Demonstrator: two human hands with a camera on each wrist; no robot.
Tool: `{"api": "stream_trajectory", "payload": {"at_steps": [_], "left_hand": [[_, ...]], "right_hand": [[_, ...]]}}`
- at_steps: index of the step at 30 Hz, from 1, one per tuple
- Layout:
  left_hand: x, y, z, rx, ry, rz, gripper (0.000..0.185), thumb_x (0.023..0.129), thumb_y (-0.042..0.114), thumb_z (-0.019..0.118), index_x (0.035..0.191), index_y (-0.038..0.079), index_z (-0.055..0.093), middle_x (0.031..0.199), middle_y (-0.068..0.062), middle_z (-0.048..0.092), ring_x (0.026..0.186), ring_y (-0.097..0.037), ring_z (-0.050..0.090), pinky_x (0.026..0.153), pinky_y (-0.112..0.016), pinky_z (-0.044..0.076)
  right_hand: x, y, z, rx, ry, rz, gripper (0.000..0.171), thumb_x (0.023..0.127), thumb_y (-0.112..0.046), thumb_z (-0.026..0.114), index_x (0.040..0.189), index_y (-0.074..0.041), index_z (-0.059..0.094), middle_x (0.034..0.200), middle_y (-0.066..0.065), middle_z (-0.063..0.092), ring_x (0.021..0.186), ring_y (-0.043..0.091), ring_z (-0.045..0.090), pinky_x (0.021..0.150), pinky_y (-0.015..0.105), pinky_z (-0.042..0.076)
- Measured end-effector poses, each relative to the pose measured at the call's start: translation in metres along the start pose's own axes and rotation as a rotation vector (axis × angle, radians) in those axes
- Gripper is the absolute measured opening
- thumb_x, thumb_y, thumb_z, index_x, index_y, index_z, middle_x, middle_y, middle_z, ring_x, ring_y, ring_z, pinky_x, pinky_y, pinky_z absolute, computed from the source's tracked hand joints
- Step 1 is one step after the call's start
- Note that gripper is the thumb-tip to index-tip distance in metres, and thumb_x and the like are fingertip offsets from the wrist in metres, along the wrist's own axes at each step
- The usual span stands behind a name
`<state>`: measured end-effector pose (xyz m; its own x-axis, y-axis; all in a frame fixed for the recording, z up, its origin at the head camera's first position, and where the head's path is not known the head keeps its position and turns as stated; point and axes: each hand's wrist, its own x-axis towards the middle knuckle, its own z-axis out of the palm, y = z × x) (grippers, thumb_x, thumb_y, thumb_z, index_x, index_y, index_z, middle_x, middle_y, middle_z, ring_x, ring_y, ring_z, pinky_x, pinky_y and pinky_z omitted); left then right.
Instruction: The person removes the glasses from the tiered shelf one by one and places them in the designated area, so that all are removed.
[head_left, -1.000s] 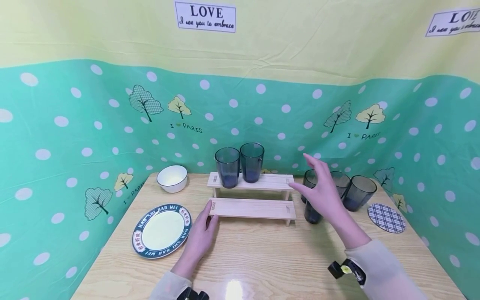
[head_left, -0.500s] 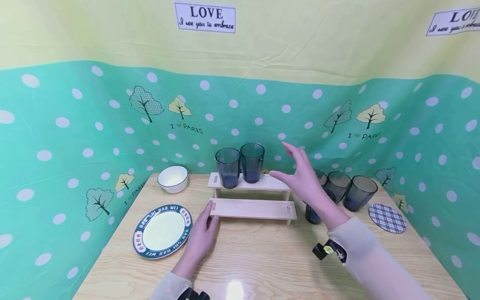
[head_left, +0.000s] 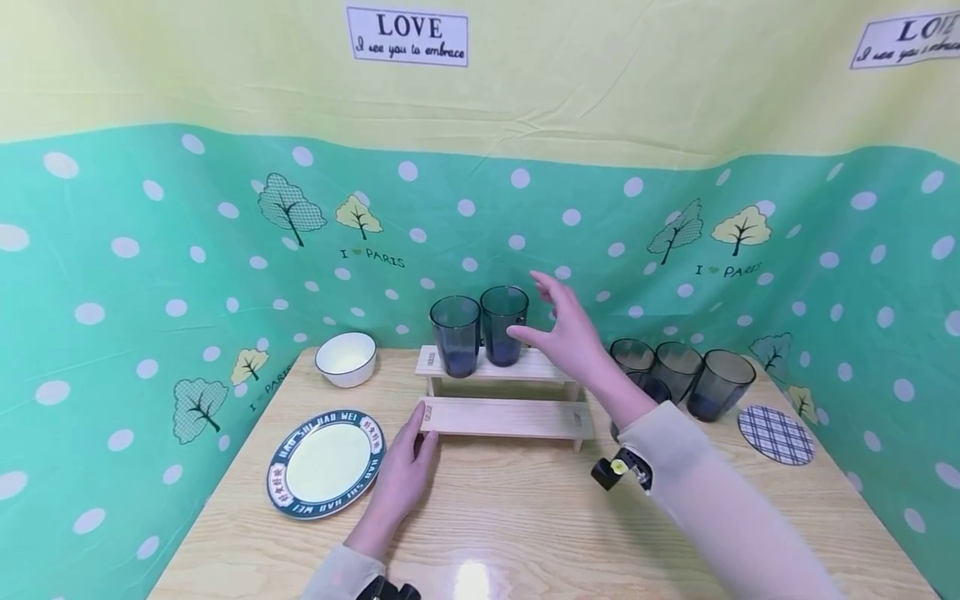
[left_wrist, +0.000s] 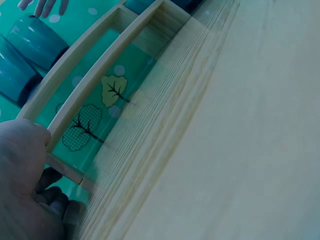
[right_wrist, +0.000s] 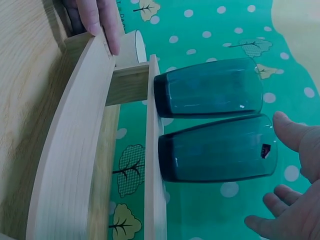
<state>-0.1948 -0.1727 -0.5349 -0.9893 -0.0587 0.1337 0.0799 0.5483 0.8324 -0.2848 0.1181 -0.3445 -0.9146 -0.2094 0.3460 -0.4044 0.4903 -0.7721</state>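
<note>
While the left hand (head_left: 401, 475) is lying on the wooden table (head_left: 510, 533) in the head view, its straight fingers are touching the left end of the lower step of a two-step wooden rack (head_left: 504, 417) and are gripping nothing. The right hand (head_left: 564, 332) is hovering above the upper step, fingers spread wide and thumb out, just beside the right tumbler (head_left: 504, 325) of two dark tumblers standing upright there; whether the thumb is touching the glass cannot be told. The left tumbler (head_left: 455, 334) is standing against its neighbour. A white bowl (head_left: 345, 357) is sitting to the left of the rack, and a blue-rimmed plate (head_left: 325, 462) is lying near the left hand. More dark tumblers (head_left: 678, 375) are clustering to the right of the rack, with a checked coaster (head_left: 776, 434) beside them.

Seen by the left wrist camera, the left hand (left_wrist: 25, 185) is pressing against the end of the rack (left_wrist: 90, 95), and the two tumblers (left_wrist: 30, 50) are showing beyond the steps.

Seen by the right wrist camera, the right hand (right_wrist: 295, 185) is staying open, its palm facing the nearer tumbler (right_wrist: 217, 150) with a gap between them, holding nothing. The other tumbler (right_wrist: 210, 94) is standing alongside on the upper step, and the left hand's fingertips (right_wrist: 100, 22) are resting on the lower step's end.
</note>
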Motion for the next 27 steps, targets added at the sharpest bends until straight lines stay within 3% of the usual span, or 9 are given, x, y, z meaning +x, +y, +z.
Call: {"api": "stream_trajectory", "payload": {"at_steps": [17,27], "left_hand": [[0.0,0.0,-0.001,0.003,0.0,0.009,0.066,0.118,0.032,0.055,0.176,0.015,0.03,0.175,-0.019,0.038,0.161,-0.039,0.036,0.133,-0.055,0.028],[0.0,0.0,-0.001,0.002,0.0,0.005,0.066,0.118,0.033,0.055,0.176,0.016,0.029,0.176,-0.018,0.036,0.162,-0.038,0.034,0.133,-0.055,0.027]], "right_hand": [[0.02,0.006,0.021,0.024,-0.059,0.06,0.096,0.098,-0.036,0.088,0.175,-0.024,0.031,0.174,0.012,0.037,0.159,0.034,0.038,0.125,0.057,0.043],[0.022,0.007,0.027,0.017,-0.062,0.081,0.098,0.098,-0.037,0.088,0.176,-0.023,0.03,0.178,0.01,0.033,0.162,0.036,0.033,0.129,0.061,0.036]]}}
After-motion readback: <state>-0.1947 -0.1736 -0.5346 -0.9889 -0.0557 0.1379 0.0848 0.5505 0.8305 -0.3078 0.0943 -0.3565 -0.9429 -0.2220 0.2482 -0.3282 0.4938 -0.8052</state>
